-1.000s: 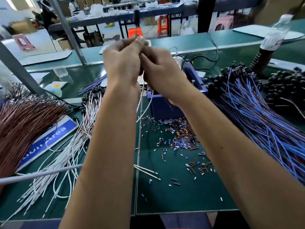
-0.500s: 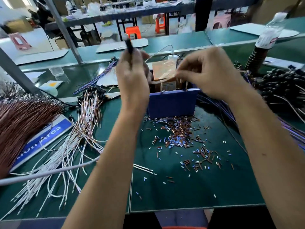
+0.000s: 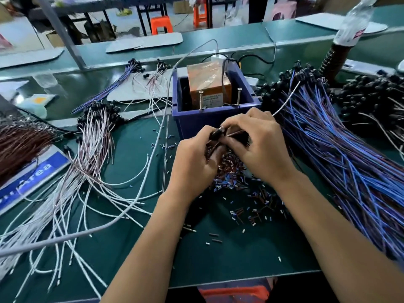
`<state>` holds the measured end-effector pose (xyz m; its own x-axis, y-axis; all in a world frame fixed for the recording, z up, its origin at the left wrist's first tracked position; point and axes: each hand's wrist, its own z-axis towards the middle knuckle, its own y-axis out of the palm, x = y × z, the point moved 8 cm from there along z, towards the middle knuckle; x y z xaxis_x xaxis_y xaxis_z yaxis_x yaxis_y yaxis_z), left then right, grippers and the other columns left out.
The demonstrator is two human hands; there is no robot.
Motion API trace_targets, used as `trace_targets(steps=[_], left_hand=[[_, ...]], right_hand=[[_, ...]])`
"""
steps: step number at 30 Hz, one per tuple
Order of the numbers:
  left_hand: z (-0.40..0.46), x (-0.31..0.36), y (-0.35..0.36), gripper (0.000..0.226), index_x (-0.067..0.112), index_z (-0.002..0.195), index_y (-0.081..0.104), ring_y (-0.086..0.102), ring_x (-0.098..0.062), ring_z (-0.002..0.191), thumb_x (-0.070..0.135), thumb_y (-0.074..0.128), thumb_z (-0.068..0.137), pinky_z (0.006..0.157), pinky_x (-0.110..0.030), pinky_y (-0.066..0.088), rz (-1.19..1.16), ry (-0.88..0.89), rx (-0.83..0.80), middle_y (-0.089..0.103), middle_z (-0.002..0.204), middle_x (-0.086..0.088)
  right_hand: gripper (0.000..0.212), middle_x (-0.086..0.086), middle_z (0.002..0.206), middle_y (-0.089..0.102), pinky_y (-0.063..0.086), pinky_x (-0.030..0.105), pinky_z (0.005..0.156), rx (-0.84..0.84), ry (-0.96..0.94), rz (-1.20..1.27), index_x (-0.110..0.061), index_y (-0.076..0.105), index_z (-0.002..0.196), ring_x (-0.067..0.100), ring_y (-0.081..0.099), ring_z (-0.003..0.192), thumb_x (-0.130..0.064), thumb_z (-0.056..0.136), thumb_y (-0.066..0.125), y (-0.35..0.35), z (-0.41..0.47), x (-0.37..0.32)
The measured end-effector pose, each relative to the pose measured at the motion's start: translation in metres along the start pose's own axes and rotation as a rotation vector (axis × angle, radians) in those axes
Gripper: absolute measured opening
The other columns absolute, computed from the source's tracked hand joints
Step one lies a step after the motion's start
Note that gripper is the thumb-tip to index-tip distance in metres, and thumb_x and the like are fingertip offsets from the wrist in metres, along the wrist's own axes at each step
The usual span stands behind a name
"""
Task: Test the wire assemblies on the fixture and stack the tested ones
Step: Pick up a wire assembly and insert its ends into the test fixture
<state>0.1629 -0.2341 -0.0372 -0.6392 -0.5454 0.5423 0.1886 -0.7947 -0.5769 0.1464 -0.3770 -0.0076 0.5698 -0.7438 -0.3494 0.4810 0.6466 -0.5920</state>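
Observation:
Both hands meet in front of the blue fixture box [image 3: 249,99], low over the green mat. My left hand [image 3: 194,158] grips the black connector end of a wire assembly [image 3: 217,133]. My right hand [image 3: 258,145] pinches a thin wire of the same assembly beside the connector. Inside the box sits an orange-wrapped block [image 3: 209,82] with two upright screws [image 3: 239,96] at its front. A pile of white and pink assemblies [image 3: 91,149] fans out on the left. A large heap of blue assemblies [image 3: 341,154] lies on the right.
Cut insulation bits [image 3: 247,193] litter the mat under my hands. A brown wire bundle [image 3: 19,145] and a blue label plate [image 3: 32,178] lie at far left. A grey cable [image 3: 122,217] crosses the mat. A bottle [image 3: 352,22] stands at back right beside black connectors [image 3: 371,90].
My hands came down from above the fixture box and closed together in front of it. The left hand brought the black connector down; the right hand now pinches its wire.

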Motion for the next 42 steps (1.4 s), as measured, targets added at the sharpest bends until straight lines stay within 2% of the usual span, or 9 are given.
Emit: trace_targets(steps=[3,5,7,11,14,17,26,38,42], left_hand=[[-0.001,-0.010,0.000,0.003,0.010,0.093,0.066,0.067,-0.011,0.069,0.011,0.069,0.094,0.066,-0.036,0.055,-0.200,-0.104,0.039,0.069,0.074,0.006],[-0.002,-0.016,0.000,0.004,0.011,0.092,0.067,0.072,-0.011,0.073,0.010,0.068,0.096,0.072,-0.027,0.056,-0.343,-0.201,0.070,0.073,0.075,0.003],[-0.004,-0.022,0.003,0.007,0.014,0.091,0.068,0.067,-0.005,0.067,0.013,0.066,0.097,0.069,-0.019,0.050,-0.437,-0.299,0.078,0.073,0.072,0.003],[-0.006,-0.030,0.002,0.010,0.015,0.085,0.067,0.055,-0.007,0.057,0.016,0.065,0.095,0.061,-0.018,0.043,-0.642,-0.404,0.115,0.066,0.064,0.001],[-0.004,-0.023,0.005,0.013,0.013,0.082,0.066,0.056,-0.008,0.058,0.011,0.066,0.094,0.063,-0.018,0.045,-0.660,-0.372,0.069,0.063,0.062,0.001],[-0.005,-0.019,0.009,0.013,0.010,0.083,0.067,0.056,-0.006,0.057,0.009,0.066,0.096,0.063,-0.016,0.044,-0.622,-0.355,0.025,0.063,0.062,0.002],[-0.006,-0.022,0.006,0.013,0.001,0.083,0.067,0.056,-0.005,0.054,0.007,0.071,0.094,0.058,-0.016,0.045,-0.601,-0.389,0.117,0.061,0.059,0.006],[-0.006,-0.027,0.008,0.013,0.020,0.080,0.070,0.049,-0.007,0.052,0.017,0.070,0.093,0.055,-0.015,0.038,-0.769,-0.420,0.128,0.059,0.061,0.000],[-0.009,-0.035,0.006,0.016,0.025,0.075,0.072,0.042,-0.013,0.054,0.019,0.070,0.090,0.053,-0.026,0.030,-0.889,-0.513,0.169,0.057,0.060,0.001]], right_hand=[[0.022,-0.001,0.090,0.072,0.046,0.041,0.086,0.144,0.012,-0.059,-0.011,0.076,0.100,0.025,0.062,0.091,-0.030,0.092,0.080,-0.009,0.000,-0.003],[0.022,0.001,0.088,0.072,0.047,0.037,0.083,0.351,0.020,-0.075,-0.007,0.074,0.092,0.023,0.060,0.088,-0.028,0.098,0.075,-0.026,-0.003,-0.004],[0.029,0.002,0.074,0.066,0.044,0.033,0.067,0.487,0.077,-0.024,-0.005,0.069,0.080,0.018,0.055,0.072,-0.020,0.104,0.064,-0.038,-0.011,0.002],[0.051,0.001,0.055,0.057,0.038,0.036,0.048,0.294,0.313,0.242,-0.009,0.065,0.065,0.016,0.053,0.048,-0.029,0.110,0.050,-0.014,-0.012,0.025],[0.041,0.004,0.065,0.067,0.037,0.020,0.044,0.095,0.523,0.642,-0.011,0.074,0.079,0.011,0.053,0.046,-0.036,0.106,0.058,0.018,-0.012,0.033],[0.031,0.004,0.066,0.066,0.033,0.019,0.038,0.101,0.583,0.876,-0.010,0.077,0.082,0.011,0.050,0.044,-0.034,0.100,0.068,0.024,-0.016,0.038],[0.017,0.007,0.063,0.070,0.039,0.021,0.036,0.041,0.651,0.789,-0.009,0.076,0.081,0.013,0.055,0.044,-0.021,0.093,0.079,0.025,-0.019,0.044],[0.017,0.005,0.062,0.064,0.035,0.019,0.037,0.020,0.696,1.006,-0.013,0.077,0.078,0.010,0.050,0.044,-0.026,0.088,0.076,0.028,-0.018,0.044],[0.026,-0.001,0.058,0.056,0.031,0.020,0.036,0.214,0.807,1.023,-0.017,0.068,0.073,0.010,0.043,0.042,-0.028,0.097,0.072,0.012,-0.023,0.068]])
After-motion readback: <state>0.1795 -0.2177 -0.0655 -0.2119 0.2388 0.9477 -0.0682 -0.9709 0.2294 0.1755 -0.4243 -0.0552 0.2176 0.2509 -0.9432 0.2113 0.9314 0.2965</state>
